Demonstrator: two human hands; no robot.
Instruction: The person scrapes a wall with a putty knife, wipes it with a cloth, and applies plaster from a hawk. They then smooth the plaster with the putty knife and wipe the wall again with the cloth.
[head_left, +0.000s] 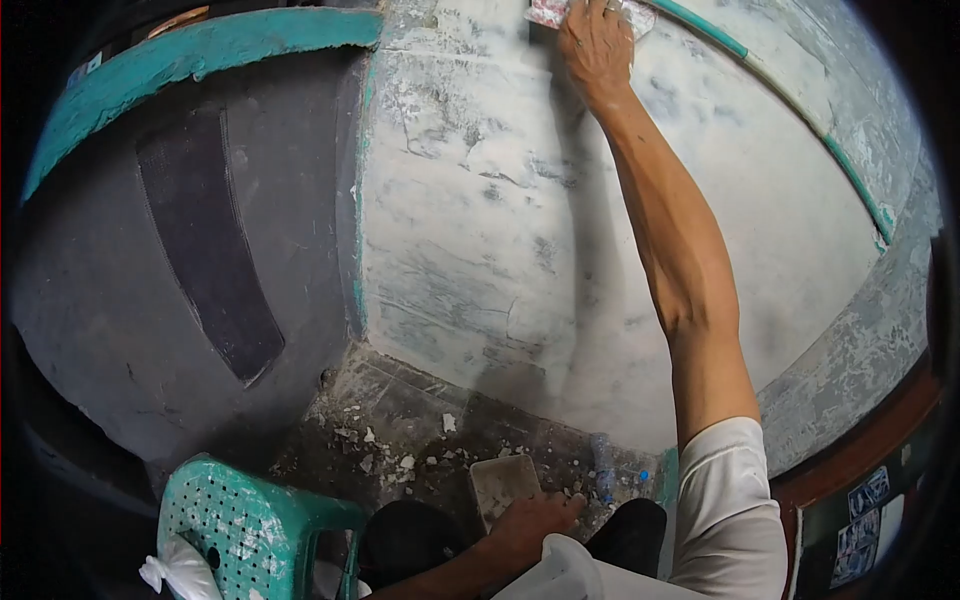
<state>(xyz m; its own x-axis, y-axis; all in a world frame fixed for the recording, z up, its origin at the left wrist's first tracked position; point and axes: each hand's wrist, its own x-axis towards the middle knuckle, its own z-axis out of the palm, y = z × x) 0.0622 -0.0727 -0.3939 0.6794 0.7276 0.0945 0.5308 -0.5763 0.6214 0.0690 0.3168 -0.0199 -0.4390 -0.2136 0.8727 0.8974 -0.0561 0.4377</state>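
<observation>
High on the whitened wall (pixel 470 230), my right hand (pixel 600 45) presses a flat red-and-white piece (pixel 548 12) against the surface, its fingers closed over it. The exact kind of this flat piece is hidden by my hand and the frame's top edge. Down low, my left hand (pixel 535 525) is open, fingers stretched to the right, in front of my knees. It overlaps the near edge of a small grey-beige tray (pixel 503 485). White filler with darker grey patches covers the wall around my right arm.
A green plastic stool (pixel 235 525) bears a white plastic bag (pixel 183 570) at lower left. Broken plaster bits (pixel 405 462) and a clear bottle (pixel 603 465) lie on the floor. A green pipe (pixel 850 175) runs down the right wall; a grey wall (pixel 280 230) stands left.
</observation>
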